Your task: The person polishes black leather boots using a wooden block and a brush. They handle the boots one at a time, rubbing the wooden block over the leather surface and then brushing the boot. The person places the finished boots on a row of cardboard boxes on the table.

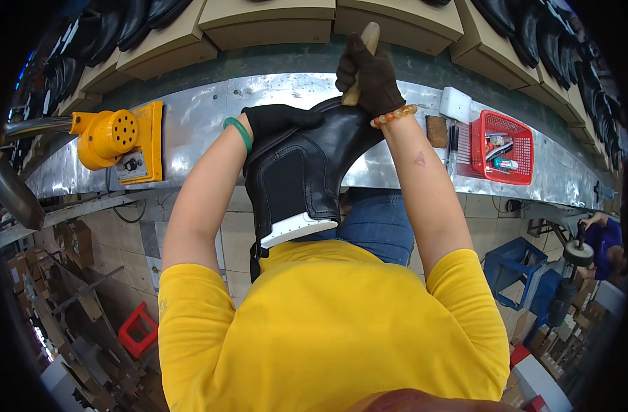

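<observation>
Right up at the fingers we go: the right hand (372, 75), in a dark brown glove, has its fingers curled firmly round a pale wooden stick (370, 36), top end jutting above the fist, lower end down at the edge of the black Chelsea boot (331, 161). Across to the left hand (283, 122), in a black glove, clasping that boot from the side; black on black, just how far its fingertips bend can't be told. The boot lies on its side between the forearms, foot out toward the right hand, opening toward the wearer, a white band (297, 226) along its top edge and a dark elastic panel (285, 180) facing up. Out to the wrists: a green bangle (238, 134) on the left, an orange-and-white bead bracelet (393, 115) on the right. Beyond them gleams the metal workbench (207, 103): to the right a white block (455, 104), a brown block (436, 130) just below it, a slim black-handled tool (453, 147) beside that, then a red plastic basket (522, 177) of small items; to the left, a yellow machine (115, 141) with a perforated round head. Farther out, cardboard boxes (266, 27) line the far side, and at far right there's a person in purple (608, 244).
</observation>
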Motion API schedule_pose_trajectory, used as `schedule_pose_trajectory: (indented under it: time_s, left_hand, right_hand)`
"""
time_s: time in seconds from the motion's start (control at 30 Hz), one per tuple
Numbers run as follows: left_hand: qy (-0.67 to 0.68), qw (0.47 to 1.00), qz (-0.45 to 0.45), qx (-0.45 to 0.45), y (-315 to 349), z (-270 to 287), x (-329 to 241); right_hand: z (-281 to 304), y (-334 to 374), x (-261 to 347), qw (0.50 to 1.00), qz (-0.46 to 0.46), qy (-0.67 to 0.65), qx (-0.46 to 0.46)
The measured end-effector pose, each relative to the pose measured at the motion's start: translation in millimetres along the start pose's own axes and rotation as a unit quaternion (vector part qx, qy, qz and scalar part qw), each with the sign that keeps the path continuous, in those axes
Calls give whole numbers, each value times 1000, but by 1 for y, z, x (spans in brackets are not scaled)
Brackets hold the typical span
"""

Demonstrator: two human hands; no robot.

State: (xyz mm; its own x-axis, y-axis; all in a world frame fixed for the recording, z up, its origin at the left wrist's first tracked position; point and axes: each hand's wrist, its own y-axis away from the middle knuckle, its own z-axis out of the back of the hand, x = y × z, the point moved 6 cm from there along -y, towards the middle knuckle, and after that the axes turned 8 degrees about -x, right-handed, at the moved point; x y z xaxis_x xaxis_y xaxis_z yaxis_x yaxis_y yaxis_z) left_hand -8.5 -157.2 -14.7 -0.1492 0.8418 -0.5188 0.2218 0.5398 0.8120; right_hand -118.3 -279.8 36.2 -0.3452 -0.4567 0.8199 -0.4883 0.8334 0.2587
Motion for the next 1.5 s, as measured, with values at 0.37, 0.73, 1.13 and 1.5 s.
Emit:
schedule_pose_trajectory:
  time_s: [0.37, 0.73, 1.13, 1.5]
  left_hand:
    - [97, 995, 26, 27, -7, 8, 10]
    - [68, 998, 10, 15, -3, 3, 8]
    - [61, 998, 12, 18, -7, 3, 12]
    - [60, 995, -1, 75, -21, 1, 16]
  right_hand:
    - [14, -13, 5, 986, 66, -122, -87]
    - [7, -5, 5, 994, 92, -42, -44]
    - [9, -7, 1, 995, 87, -52, -21]
    - [-15, 3, -14, 883, 228, 404, 69]
